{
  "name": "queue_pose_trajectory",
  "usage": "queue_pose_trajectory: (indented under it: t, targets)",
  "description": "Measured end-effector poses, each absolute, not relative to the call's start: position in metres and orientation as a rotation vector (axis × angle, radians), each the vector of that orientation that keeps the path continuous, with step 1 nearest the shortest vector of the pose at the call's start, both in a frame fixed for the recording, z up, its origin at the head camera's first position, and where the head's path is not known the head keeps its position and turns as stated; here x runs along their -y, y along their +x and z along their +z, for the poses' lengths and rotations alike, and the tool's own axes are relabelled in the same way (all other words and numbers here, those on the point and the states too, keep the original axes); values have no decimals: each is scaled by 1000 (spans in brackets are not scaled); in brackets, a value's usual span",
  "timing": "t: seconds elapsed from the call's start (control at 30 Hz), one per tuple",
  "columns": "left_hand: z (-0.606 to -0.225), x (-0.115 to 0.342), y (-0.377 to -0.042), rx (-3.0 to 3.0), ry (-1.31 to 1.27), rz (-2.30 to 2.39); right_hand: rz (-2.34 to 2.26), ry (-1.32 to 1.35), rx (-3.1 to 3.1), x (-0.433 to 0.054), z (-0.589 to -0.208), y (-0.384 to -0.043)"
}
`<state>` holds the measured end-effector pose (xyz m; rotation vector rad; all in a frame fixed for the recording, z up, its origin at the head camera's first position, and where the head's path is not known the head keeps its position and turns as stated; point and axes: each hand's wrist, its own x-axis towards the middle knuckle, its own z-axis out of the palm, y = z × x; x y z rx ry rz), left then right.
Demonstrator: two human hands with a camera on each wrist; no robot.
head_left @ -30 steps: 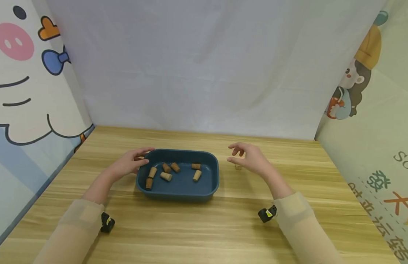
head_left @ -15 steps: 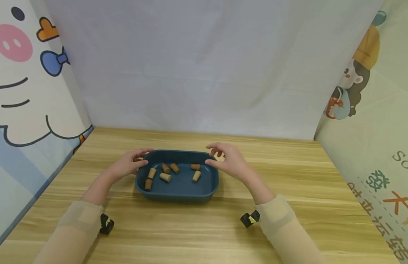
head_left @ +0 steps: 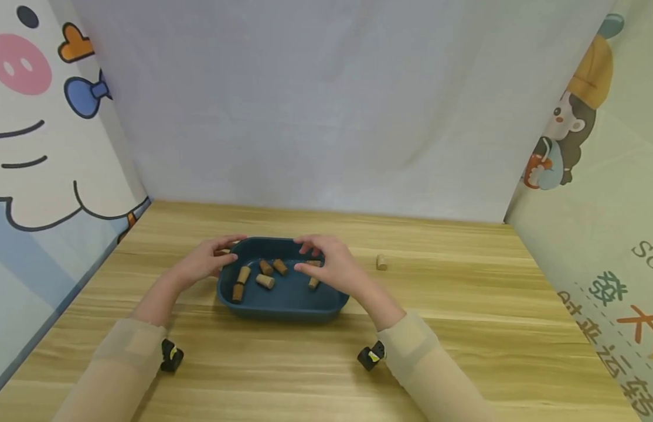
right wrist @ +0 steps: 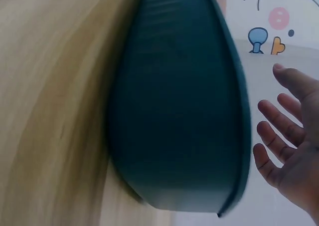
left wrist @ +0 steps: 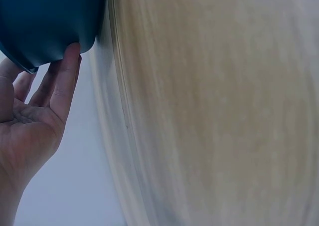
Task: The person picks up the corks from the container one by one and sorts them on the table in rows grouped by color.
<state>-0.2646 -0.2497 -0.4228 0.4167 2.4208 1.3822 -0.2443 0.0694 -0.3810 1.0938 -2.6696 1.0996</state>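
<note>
A dark blue rectangular tub (head_left: 284, 316) with rounded corners stands on the table, and several corks (head_left: 265, 282) lie scattered on its floor. At its left end my left hand (head_left: 202, 264) holds the tub, thumb at the rim; in the left wrist view its fingers (left wrist: 65, 89) lie against the outer wall. My right hand (head_left: 334, 266) is over the tub's right half, fingers spread and nothing between them. It partly hides the corks on that side. In the right wrist view this hand (right wrist: 294, 141) shows beyond the tub's wall, fingers loosely bent.
One pale cork (head_left: 381, 262) lies on the wooden table (head_left: 453, 281), right of the tub. Something pale peeks out behind my left fingers. A white cloth (head_left: 326, 117) hangs behind the table, with printed cartoon sheets on both sides.
My right hand has moved left from beside the tub to above its right half, uncovering the pale cork on the table. My left hand and the tub have stayed put.
</note>
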Motion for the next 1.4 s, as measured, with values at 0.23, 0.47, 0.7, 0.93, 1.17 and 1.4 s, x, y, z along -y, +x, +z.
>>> queue_pose_trajectory:
  t: [0.23, 0.47, 0.7, 0.93, 1.17, 1.4]
  targets:
    - [-421, 248, -264, -2422, 409, 1379, 1090, 1142, 2733, -53, -394, -247]
    - [-421, 248, -264, -2423, 406, 1370, 1019, 1239, 2785, -41, -402, -254]
    - [-422, 249, -265, -2409, 431, 1382, 915, 1372, 2869, -32, -409, -266]
    - [-422, 249, -265, -2395, 416, 1406, 820, 1437, 2992, -28, -416, -273]
    - [-423, 248, -265, -2393, 414, 1404, 787, 1532, 3022, -25, -425, -279]
    - [-424, 250, -268, -2390, 421, 1410, 704, 1601, 2985, -14, -422, -281]
